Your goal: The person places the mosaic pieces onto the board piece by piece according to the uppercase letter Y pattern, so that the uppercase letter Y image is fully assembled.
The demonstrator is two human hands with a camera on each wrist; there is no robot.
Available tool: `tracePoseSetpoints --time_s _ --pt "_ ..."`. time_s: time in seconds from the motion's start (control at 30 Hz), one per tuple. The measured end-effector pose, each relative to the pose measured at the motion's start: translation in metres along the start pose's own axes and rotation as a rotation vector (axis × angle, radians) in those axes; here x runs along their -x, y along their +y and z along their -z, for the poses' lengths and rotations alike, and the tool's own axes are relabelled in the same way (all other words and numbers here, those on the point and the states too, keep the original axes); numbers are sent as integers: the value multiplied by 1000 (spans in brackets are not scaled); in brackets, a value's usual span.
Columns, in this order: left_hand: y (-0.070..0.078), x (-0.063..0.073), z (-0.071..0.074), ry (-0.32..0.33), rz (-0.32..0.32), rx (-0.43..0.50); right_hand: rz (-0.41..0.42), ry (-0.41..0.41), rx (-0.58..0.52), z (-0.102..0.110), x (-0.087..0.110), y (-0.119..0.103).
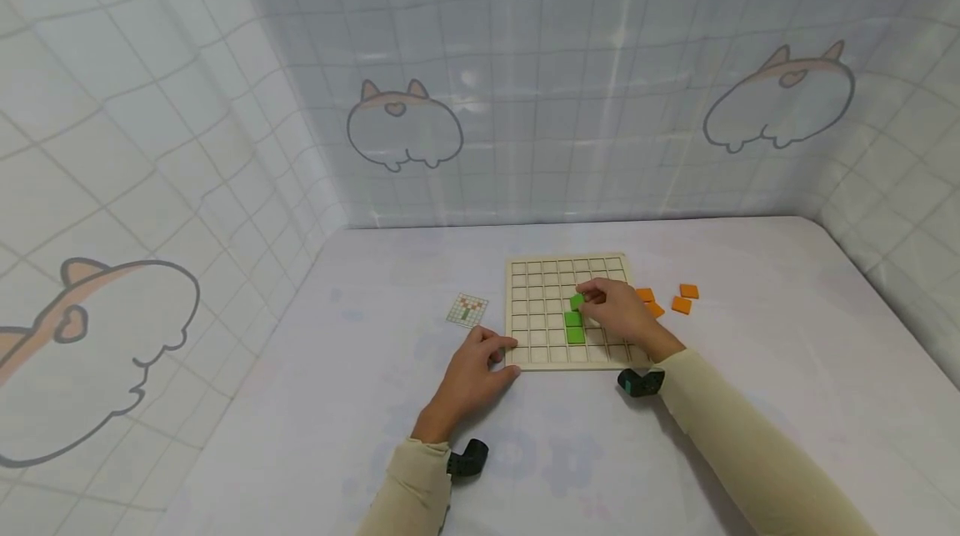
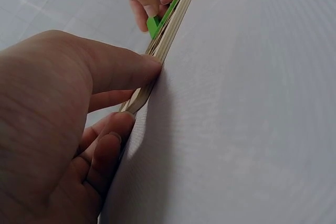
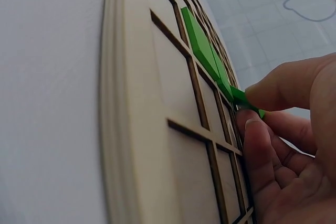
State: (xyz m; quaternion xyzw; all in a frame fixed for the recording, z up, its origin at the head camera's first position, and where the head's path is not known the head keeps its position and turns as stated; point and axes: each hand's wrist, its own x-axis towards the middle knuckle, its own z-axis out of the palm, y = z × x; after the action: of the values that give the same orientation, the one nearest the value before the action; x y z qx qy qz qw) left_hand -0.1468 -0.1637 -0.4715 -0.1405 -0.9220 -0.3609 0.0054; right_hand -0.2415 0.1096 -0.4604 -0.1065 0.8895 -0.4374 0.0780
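Observation:
A square wooden grid board (image 1: 528,307) lies on the table. Two green square tiles (image 1: 574,335) sit in neighbouring cells of one column. My right hand (image 1: 618,308) is over the board and pinches a third green tile (image 3: 239,97) between thumb and fingers. That tile is tilted, at the far end of the two laid ones. At the board's near left corner, my left hand (image 1: 474,373) grips the edge, thumb (image 2: 149,69) on one side of the corner and fingers on the other.
A small printed card (image 1: 467,310) with a coloured grid pattern lies left of the board. Several orange tiles (image 1: 682,304) are scattered to the right, some partly behind my right hand. A white tiled-print curtain (image 1: 525,144) stands behind the table.

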Motion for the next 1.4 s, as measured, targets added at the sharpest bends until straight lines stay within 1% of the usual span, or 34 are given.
tracePoseSetpoints --time_s 0.23,0.43,0.67,1.1,1.4 --pt "-2 1 -1 -6 2 -3 -22 13 18 -3 0 -1" --pt "-3 2 -2 -3 -7 -1 -2 12 27 -4 2 -3" --pt "-3 1 0 3 -28 -1 5 27 58 -5 0 -3" --pt "-4 3 0 -4 -24 11 32 15 97 -8 1 -3" --pt "-3 2 0 -3 -24 -4 38 28 115 -9 0 -4"
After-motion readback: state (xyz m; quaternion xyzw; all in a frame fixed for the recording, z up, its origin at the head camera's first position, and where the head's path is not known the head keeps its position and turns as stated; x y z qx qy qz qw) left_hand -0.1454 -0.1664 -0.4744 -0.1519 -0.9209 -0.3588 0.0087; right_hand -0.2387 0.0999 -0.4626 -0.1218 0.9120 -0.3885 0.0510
